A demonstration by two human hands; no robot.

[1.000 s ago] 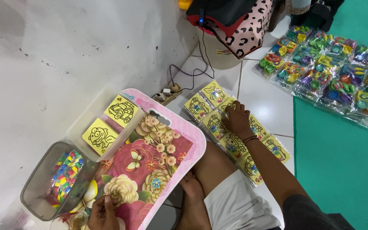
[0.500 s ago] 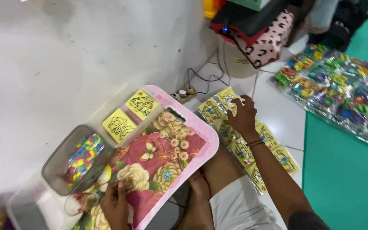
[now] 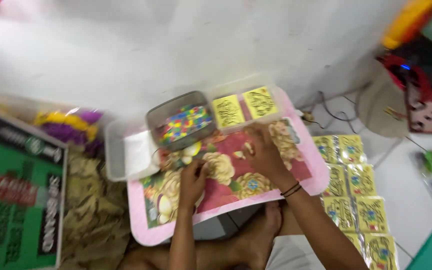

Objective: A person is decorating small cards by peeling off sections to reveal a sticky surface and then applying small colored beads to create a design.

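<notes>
My left hand point(image 3: 192, 181) rests on a pink tray with a flower-print top point(image 3: 306, 172), its fingers curled together; blur hides whether anything small is in them. My right hand point(image 3: 263, 154), a dark band on its wrist, lies palm down on the tray's far half with nothing seen in it. Its fingers point at a clear box point(image 3: 271, 90) holding two yellow picture cards point(image 3: 228, 111). Left of that box stands a grey tub point(image 3: 152, 116) full of small multicoloured pieces.
Yellow card packets point(image 3: 356, 197) lie in rows on the white floor at the right. A white tub point(image 3: 116, 155) sits by the tray's left corner, a green printed box point(image 3: 16, 185) further left. A round stool point(image 3: 381, 107), bags and cables stand by the wall.
My right hand has left the yellow packets on the floor and come onto the tray. The view has swung left, showing the green box and the white tub.
</notes>
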